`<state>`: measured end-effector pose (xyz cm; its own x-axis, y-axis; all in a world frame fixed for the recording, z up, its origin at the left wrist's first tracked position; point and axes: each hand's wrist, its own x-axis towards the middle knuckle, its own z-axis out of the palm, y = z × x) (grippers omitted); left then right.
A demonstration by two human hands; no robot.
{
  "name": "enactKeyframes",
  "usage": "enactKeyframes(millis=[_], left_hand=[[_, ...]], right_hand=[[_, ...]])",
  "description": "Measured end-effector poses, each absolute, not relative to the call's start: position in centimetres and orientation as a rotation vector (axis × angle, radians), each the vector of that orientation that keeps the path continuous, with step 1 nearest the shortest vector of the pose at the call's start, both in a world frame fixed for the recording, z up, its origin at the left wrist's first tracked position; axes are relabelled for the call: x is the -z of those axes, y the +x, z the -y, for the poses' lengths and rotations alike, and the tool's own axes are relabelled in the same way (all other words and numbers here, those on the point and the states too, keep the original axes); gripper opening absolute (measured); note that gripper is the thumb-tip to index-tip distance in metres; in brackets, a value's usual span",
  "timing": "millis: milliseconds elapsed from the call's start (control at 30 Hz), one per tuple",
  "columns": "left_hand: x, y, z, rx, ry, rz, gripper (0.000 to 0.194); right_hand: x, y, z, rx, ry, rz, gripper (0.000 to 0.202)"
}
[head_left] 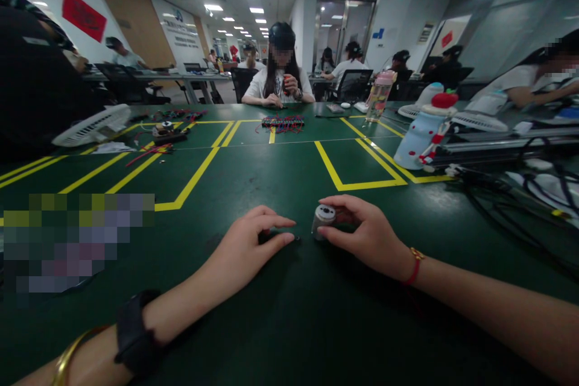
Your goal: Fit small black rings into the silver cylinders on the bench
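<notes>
Right there in the middle of it all was the short, silver-grey metal cylinder with a pale round end and dark holes in it (320, 223), just above or resting on the dark green desk (266, 175); the view could not settle which. The right hand (368, 229) had it! Thumb across the near side, forefinger arched over by the far edge: that grip was pinching the cylinder, holed end up, the body leaning only slightly.

Over to the left hand (251, 238), and its grip was spread, forefinger and thumb apart with nothing seen between them. And look at the thumb tip: a tiny dark piece (297, 238) lay right by it, touching or just beside, too small to call.

Here was the danger, by my reading. A careless flick of that thumb could have sent the tiny piece skidding, and dark on dark green, it would have been easily lost. The cylinder carried its own risk: smooth-looking sides and a fingertip hold could have let it twist, slip and, being round, roll away toward the black cables (482, 211) on the right.
</notes>
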<state>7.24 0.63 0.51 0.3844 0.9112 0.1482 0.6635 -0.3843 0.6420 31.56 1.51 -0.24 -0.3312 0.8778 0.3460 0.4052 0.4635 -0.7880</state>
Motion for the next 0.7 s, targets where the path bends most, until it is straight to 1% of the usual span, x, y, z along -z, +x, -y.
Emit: enactKeyframes(millis=[67, 133, 233, 300, 400, 467, 500, 567, 600, 633, 667, 700], left_hand=[[-1.0, 4.9, -0.4, -0.68, 2.097, -1.453, 0.03], [-1.1, 2.2, -0.2, -0.691, 2.042, -1.595, 0.031], [-0.9, -0.9, 0.0, -0.655, 1.941, -1.76, 0.034], [-0.6, -1.8, 0.2, -0.643, 1.885, -1.814, 0.037], [-0.7, -1.5, 0.4, -0.625, 1.852, -1.846, 0.04], [-0.8, -1.0, 0.4, -0.613, 1.849, -1.846, 0.04], [-0.9, -0.9, 0.5, -0.609, 1.848, -1.841, 0.04], [-1.1, -0.7, 0.5, -0.606, 1.84, -1.834, 0.04], [-1.1, -0.6, 0.5, -0.605, 1.838, -1.831, 0.041], [-1.2, -0.6, 0.6, -0.606, 1.839, -1.83, 0.041], [-1.2, -0.7, 0.6, -0.604, 1.841, -1.83, 0.041], [-1.2, -0.8, 0.7, -0.601, 1.846, -1.828, 0.04]], right_hand=[[-0.3, 34.2, -2.0, -0.698, -1.205, 1.837, 0.049], [-0.6, 38.2, -2.7, -0.528, -1.394, 1.75, 0.053], [-0.5, 45.1, -4.0, -0.072, -1.691, 1.601, 0.056], [-0.1, 48.9, -4.6, 0.024, -1.767, 1.536, 0.052], [0.4, 52.1, -5.0, 0.058, -1.853, 1.522, 0.048], [0.5, 52.4, -5.0, 0.099, -1.888, 1.524, 0.051], [0.4, 51.9, -5.0, 0.158, -1.877, 1.533, 0.056], [-0.1, 49.7, -4.7, 0.341, -1.798, 1.597, 0.067], [-0.4, 48.0, -4.5, 0.416, -1.734, 1.668, 0.068], [-0.7, 46.0, -4.1, 0.442, -1.653, 1.776, 0.065], [-0.9, 43.6, -3.7, 0.41, -1.583, 1.891, 0.056], [-1.0, 41.1, -3.2, 0.223, -1.47, 2.064, 0.047]])
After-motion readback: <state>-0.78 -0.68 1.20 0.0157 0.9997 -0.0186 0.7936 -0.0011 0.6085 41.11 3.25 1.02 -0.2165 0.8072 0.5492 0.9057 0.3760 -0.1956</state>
